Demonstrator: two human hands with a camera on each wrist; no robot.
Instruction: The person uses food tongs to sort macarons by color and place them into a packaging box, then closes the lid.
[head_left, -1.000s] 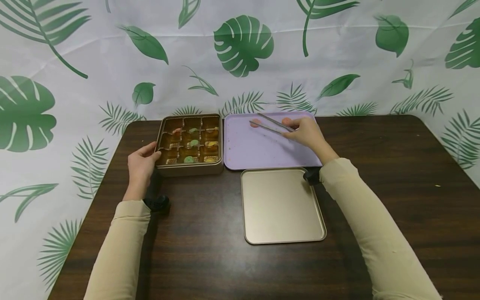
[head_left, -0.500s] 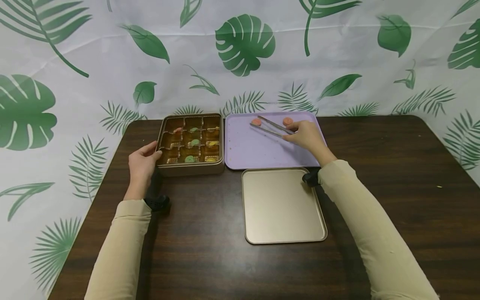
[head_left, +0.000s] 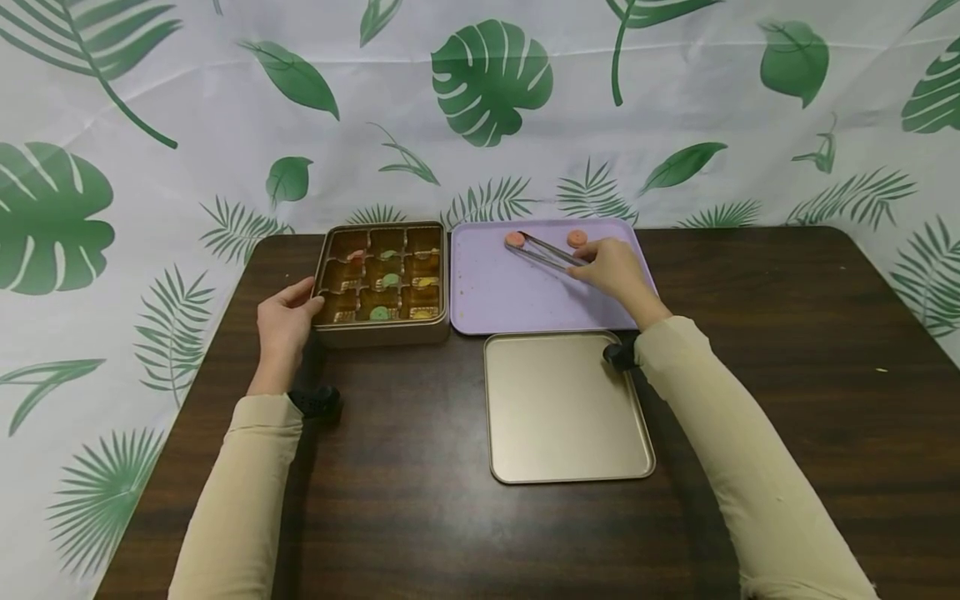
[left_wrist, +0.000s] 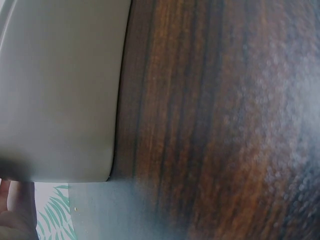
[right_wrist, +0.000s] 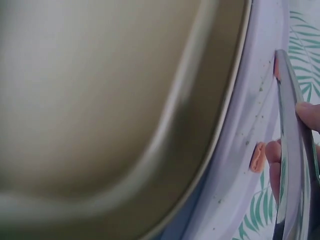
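Note:
In the head view my left hand [head_left: 285, 329] holds the left side of a gold tin box [head_left: 382, 335], its thumb at the rim near the front corner. A divided brown insert inside bears green [head_left: 379, 313], yellow and red macarons, some standing low in their compartments. My right hand [head_left: 617, 271] grips metal tongs [head_left: 551, 252] over a lilac tray [head_left: 517, 304]. The tong tips are at either side of a pink macaron [head_left: 514, 239] at the tray's back. Another pink macaron [head_left: 577, 238] lies just behind my right fingers, and shows edge-on with its filling in the right wrist view.
A flat gold lid [head_left: 566, 408] lies in front of the lilac tray, under my right wrist. The tin box stands right against the tray's left edge. Dark wood tabletop [head_left: 390, 467] runs around them, with a leaf-print cloth [head_left: 405, 100] behind. Crumbs dot the tray.
The tong tips have drawn closer together around the left pink macaron. My left hand stays at the tin box, and the whole view has shifted slightly.

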